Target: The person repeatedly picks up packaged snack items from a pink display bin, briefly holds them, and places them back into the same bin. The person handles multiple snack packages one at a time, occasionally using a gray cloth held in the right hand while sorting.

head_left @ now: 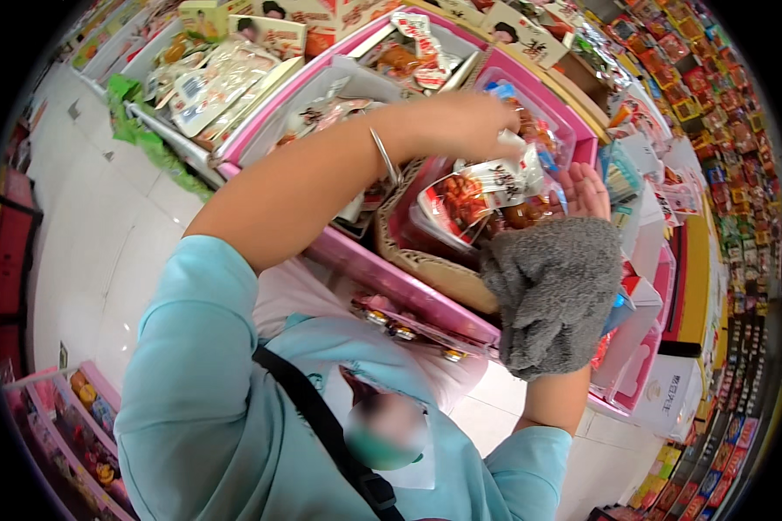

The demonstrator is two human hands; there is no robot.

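My left hand [465, 122] reaches out over a pink display bin [408, 291] and pinches the top of a white and red snack packet [506, 176]. A thin bracelet [382, 154] circles that wrist. My right hand [585, 191], in a grey fuzzy cuff [552, 295], is raised beside it with the fingers up. It holds a bundle of clear packets of brown snacks [460, 204] against its palm. The two hands are close together, with the packets between them. Below them sits a cardboard tray [430, 267] inside the bin.
More pink and white bins of packaged snacks [226, 74] stand behind. Shelves packed with small colourful packs [712, 130] curve along the right. White floor tiles [104, 226] lie to the left, and another pink bin [61, 425] is at the lower left.
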